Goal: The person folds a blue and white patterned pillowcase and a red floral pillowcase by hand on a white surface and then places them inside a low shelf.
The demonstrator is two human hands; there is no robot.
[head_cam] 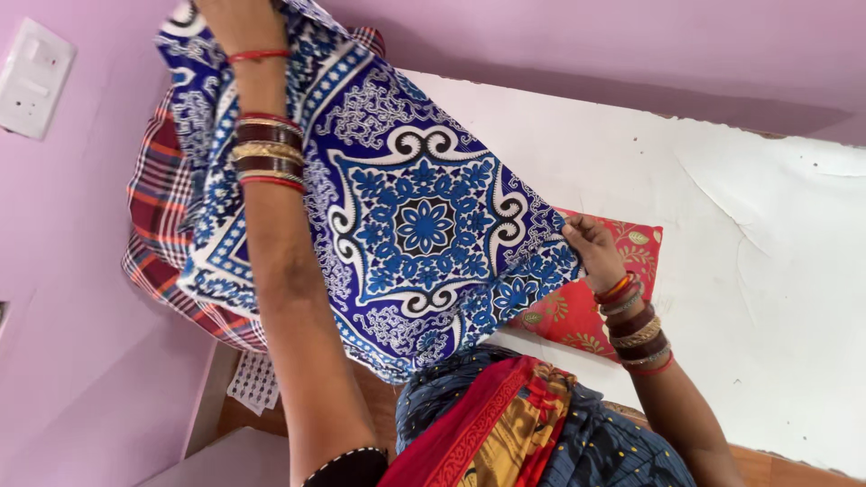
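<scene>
A blue and white patterned cloth (424,225) hangs spread between my two hands. My left hand (236,18) is raised at the top edge of the view, mostly cut off, gripping the cloth's upper corner; bangles ring that wrist. Pinching the cloth's lower edge is my right hand (586,245), also wearing bangles. Just below that hand, a red cushion with a leaf print (622,261) lies on the white sheet (722,234), partly hidden by the cloth.
A red, white and blue plaid cloth (153,225) shows behind the blue one at the left. The pink wall (81,361) carries a white switch plate (32,79). My red and dark blue clothing (514,424) fills the bottom centre.
</scene>
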